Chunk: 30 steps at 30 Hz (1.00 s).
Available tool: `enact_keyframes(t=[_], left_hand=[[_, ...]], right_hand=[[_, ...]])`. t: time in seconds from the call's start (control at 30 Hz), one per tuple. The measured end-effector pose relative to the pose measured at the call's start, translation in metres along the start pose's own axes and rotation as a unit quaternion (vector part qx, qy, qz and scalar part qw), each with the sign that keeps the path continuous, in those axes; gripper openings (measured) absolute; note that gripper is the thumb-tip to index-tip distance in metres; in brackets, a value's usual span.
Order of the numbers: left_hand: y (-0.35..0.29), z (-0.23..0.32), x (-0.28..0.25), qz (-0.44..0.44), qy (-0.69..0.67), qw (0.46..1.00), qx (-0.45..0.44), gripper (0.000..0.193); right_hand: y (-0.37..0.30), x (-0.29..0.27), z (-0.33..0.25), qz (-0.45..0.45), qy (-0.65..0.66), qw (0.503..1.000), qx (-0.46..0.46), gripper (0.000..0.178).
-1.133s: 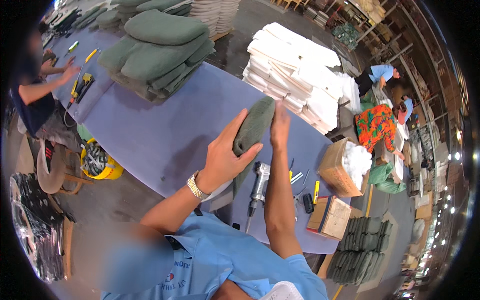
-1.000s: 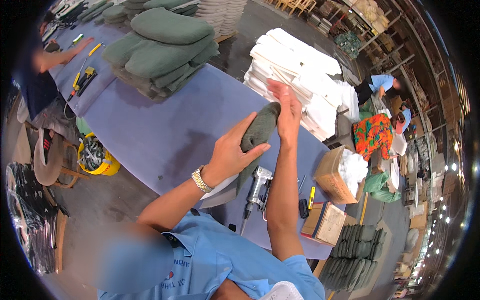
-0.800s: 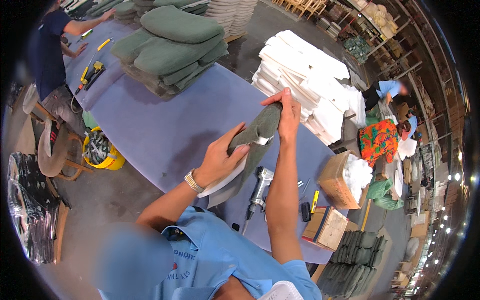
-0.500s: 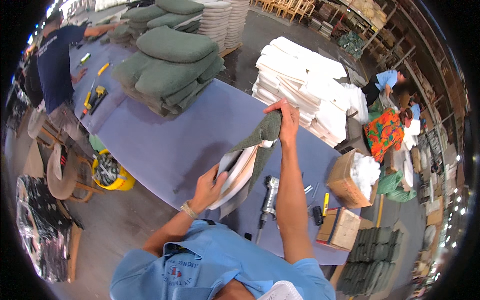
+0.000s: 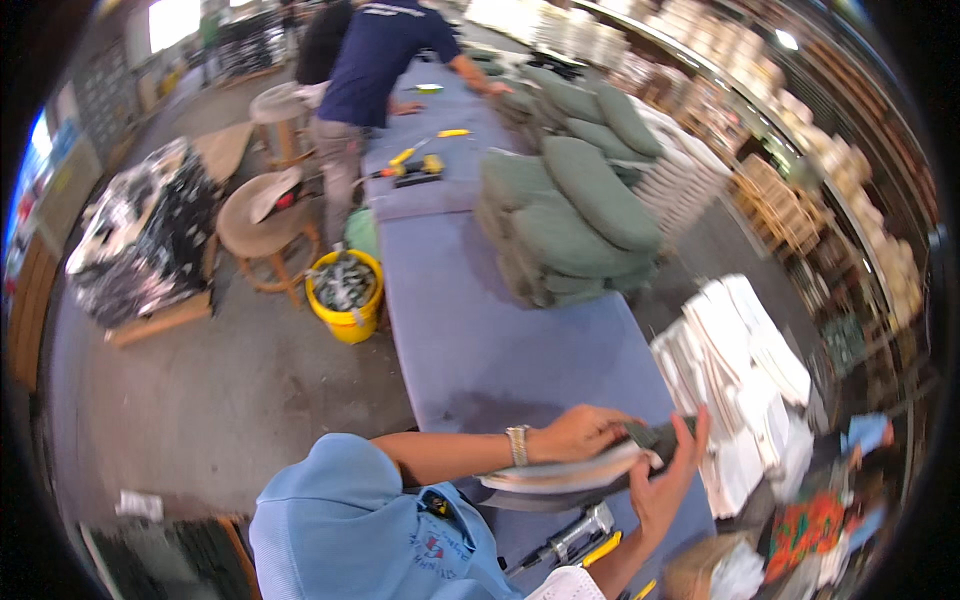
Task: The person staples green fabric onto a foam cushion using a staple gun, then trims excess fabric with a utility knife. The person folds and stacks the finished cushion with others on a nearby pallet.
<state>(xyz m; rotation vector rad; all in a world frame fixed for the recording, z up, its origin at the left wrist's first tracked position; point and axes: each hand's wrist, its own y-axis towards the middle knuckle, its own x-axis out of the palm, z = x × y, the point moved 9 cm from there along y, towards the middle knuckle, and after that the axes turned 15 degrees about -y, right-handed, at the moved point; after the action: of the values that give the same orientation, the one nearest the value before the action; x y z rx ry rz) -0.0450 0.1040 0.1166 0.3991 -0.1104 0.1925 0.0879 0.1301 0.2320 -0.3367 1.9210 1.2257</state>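
A partly covered seat cushion (image 5: 560, 476) lies in my hands over the table, its pale foam and board layers showing along the open side. Dark green fabric wraps its far right end. My left hand (image 5: 582, 434), with a watch at the wrist, pinches the fabric edge near that end. On the other side of the same end, my right hand (image 5: 662, 482) grips the cover, its fingers partly behind the fabric. Just below the cushion, a metal air tool (image 5: 575, 535) rests on the table beside a yellow-handled tool (image 5: 603, 550).
Finished green cushions (image 5: 580, 215) are stacked on the blue-grey table (image 5: 480, 330). White foam pieces (image 5: 735, 375) pile up to the right. A yellow bucket (image 5: 350, 325) of metal parts stands on the floor at left. A person in dark blue (image 5: 385, 60) works at the far end.
My view has swung left. My left hand has moved from the cushion's near end to the fabric by my right hand, which still holds the far end.
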Motion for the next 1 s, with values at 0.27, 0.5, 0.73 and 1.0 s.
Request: enact_keyframes(t=[0.27,0.5,0.73,1.0], left_hand=[[-0.04,-0.015,-0.014,-0.008,0.124,0.991,-0.047,0.04],[-0.115,-0.079,-0.03,0.014,0.115,0.975,-0.188,0.05],[-0.091,-0.05,-0.038,-0.052,0.207,0.962,-0.173,0.052],[-0.084,-0.114,-0.043,-0.105,0.212,0.925,-0.298,0.047]], right_hand=[[0.001,0.017,0.014,0.02,-0.009,0.999,-0.034,0.041],[-0.001,0.033,0.05,0.09,0.055,0.993,0.059,0.038],[0.009,0.035,0.103,0.128,0.057,0.98,0.144,0.039],[-0.062,0.18,0.203,0.114,0.137,0.914,0.365,0.025]])
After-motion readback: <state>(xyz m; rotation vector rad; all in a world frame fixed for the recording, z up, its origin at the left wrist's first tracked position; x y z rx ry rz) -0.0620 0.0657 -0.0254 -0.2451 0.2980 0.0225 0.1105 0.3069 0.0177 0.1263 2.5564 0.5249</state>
